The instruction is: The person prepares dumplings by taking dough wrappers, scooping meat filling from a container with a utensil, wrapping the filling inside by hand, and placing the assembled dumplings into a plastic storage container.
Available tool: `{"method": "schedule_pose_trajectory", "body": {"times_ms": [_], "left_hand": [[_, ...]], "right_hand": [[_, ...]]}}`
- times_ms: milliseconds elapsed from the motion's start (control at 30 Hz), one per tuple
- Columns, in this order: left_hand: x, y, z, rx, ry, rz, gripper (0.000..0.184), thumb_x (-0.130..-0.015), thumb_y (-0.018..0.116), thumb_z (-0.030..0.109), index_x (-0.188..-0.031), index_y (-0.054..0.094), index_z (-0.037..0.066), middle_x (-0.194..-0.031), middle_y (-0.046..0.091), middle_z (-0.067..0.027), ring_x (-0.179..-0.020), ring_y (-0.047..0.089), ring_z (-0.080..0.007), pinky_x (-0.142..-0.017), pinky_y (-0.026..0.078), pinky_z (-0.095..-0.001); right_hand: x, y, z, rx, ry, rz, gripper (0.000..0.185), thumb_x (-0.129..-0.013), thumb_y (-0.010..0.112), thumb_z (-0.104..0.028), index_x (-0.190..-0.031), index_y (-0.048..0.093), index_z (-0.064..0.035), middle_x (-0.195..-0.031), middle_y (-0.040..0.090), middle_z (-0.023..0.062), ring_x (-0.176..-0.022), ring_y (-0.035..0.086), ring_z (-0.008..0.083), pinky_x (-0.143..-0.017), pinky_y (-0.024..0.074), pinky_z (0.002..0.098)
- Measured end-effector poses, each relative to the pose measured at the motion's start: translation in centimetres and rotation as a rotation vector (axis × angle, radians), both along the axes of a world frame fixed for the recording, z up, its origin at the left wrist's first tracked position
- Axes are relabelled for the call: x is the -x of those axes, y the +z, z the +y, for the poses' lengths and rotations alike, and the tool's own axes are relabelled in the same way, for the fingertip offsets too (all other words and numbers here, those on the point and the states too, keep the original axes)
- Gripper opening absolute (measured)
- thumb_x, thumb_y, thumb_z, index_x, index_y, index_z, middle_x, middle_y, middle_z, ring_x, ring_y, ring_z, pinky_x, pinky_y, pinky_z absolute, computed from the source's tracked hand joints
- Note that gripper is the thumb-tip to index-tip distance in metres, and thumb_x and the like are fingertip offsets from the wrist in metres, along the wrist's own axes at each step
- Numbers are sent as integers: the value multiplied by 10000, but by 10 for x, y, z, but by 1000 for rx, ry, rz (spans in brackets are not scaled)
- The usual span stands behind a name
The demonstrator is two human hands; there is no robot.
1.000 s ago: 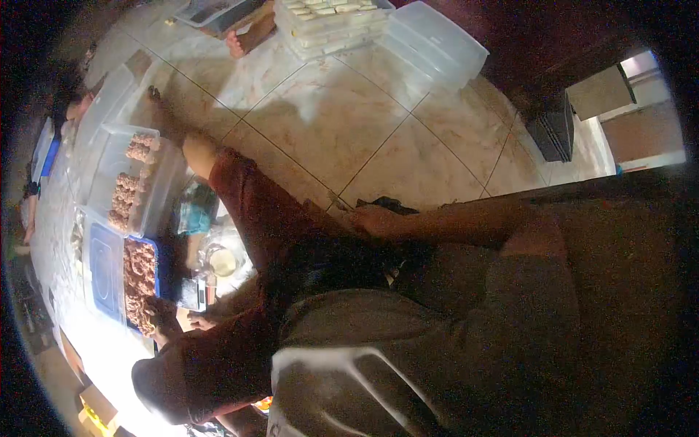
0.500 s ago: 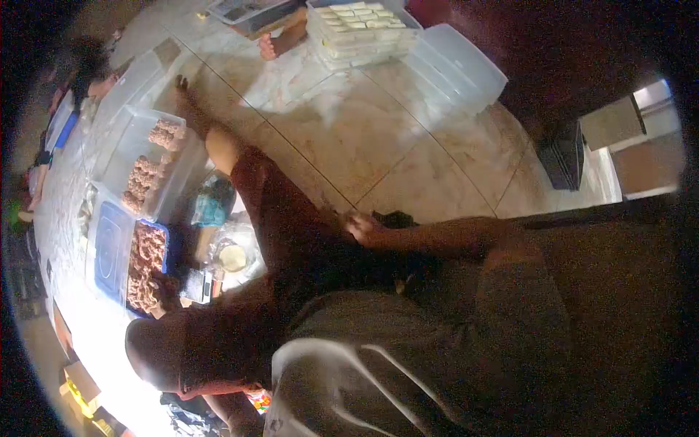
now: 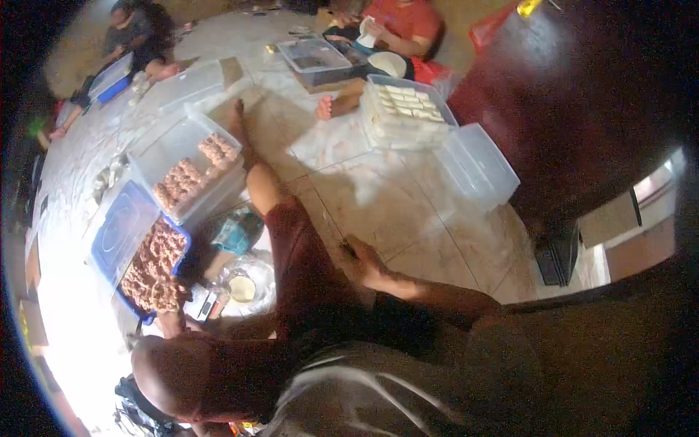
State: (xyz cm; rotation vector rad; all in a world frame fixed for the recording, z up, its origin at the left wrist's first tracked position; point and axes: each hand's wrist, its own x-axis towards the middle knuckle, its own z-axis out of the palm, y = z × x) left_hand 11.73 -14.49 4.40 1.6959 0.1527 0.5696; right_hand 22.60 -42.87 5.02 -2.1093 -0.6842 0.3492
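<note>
Has just swung the view upward: brings a person in red (image 3: pixel 402 25) into sight at top of frame, plus more of a person in dark clothes (image 3: pixel 131 33) at upper left. Keeps left hand (image 3: pixel 172 313) at the mince (image 3: pixel 151 268) in the blue-rimmed tub (image 3: pixel 186 246), lower left; cannot tell left fingers as spread or pinching. Holds right hand (image 3: pixel 365 268) near centre, beside the dark red trouser leg (image 3: pixel 309 258); cannot tell finger pose there either. Shows pinkish lumps (image 3: pixel 178 182) unchanged in the clear bin (image 3: pixel 169 136), upper left; suggests little progress with the mince.
</note>
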Motion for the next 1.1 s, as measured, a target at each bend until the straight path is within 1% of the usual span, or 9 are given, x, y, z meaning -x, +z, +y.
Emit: {"method": "schedule_pose_trajectory", "body": {"times_ms": [133, 300, 400, 467, 567, 733, 800, 933, 1100], "left_hand": [[66, -29, 31, 120, 107, 76, 510, -800, 759, 41, -1265, 557, -12, -1201, 660, -110, -1065, 644, -194, -918, 521, -308], [146, -47, 64, 191, 258, 61, 528, -793, 765, 35, -1274, 551, -11, -1208, 659, -110, -1072, 644, -192, -923, 521, -305], [183, -57, 85, 302, 294, -83, 539, -789, 768, 31, -1279, 548, -11, -1213, 658, -110, -1077, 644, -191, -926, 520, -303], [206, -63, 122, -47, 222, 339, 487, -767, 790, 56, -1207, 593, -9, -1131, 687, -101, -1009, 667, -187, -874, 539, -307], [217, -61, 110, 45, 502, 226, 295, -818, 756, 171, -1061, 664, 33, -1081, 658, -132, -1016, 637, -266, -870, 518, -349], [217, -86, 136, -225, 458, 359, 294, -824, 724, 133, -1106, 676, 64, -1161, 660, -122, -1125, 607, -316, -973, 484, -460], [202, -92, 145, -1096, 615, 208, 288, -850, 700, 138, -1131, 681, 79, -1178, 667, -118, -1173, 585, -322, -1027, 447, -492], [153, -54, 149, -343, 583, 126, 259, -844, 787, 250, -927, 649, 47, -936, 670, -79, -915, 623, -260, -880, 483, -428], [116, -19, 145, -215, 582, 79, 234, -792, 812, 139, -910, 646, 24, -848, 650, -61, -753, 610, -215, -702, 502, -357]], "right_hand": [[-2, 50, 112, -239, 192, 7, 264, -973, 652, -253, -931, 600, 2, -813, 633, 113, -778, 588, 163, -739, 483, 348], [24, -33, 256, -340, 428, -95, 284, -963, 653, -273, -898, 641, 3, -767, 647, 139, -689, 603, 209, -653, 473, 387], [36, -34, 298, 18, 586, 32, 307, -967, 631, -252, -823, 618, 19, -775, 662, 142, -662, 572, 219, -623, 436, 400], [39, -47, 318, 208, 713, -6, 271, -974, 604, -246, -1011, 671, 14, -898, 697, 208, -725, 647, 287, -680, 490, 416], [43, -76, 329, -238, 719, -340, 565, -970, 546, -209, -1499, 411, -62, -1209, 638, 291, -980, 689, 414, -840, 549, 462], [29, -52, 327, 482, 702, -408, 583, -951, 576, -183, -1490, 400, -47, -1029, 672, 286, -954, 658, 474, -797, 532, 521], [37, -49, 313, -146, 671, -396, 455, -956, 601, -194, -1370, 526, -23, -1004, 683, 242, -940, 666, 423, -798, 531, 480], [44, -62, 277, -190, 610, 209, 196, -1016, 553, -191, -1077, 615, -16, -855, 582, 64, -752, 582, 152, -642, 480, 304], [73, -54, 271, -300, 676, 518, 172, -1026, 517, -150, -1041, 624, -16, -815, 542, 21, -739, 515, 123, -667, 439, 291]]}}
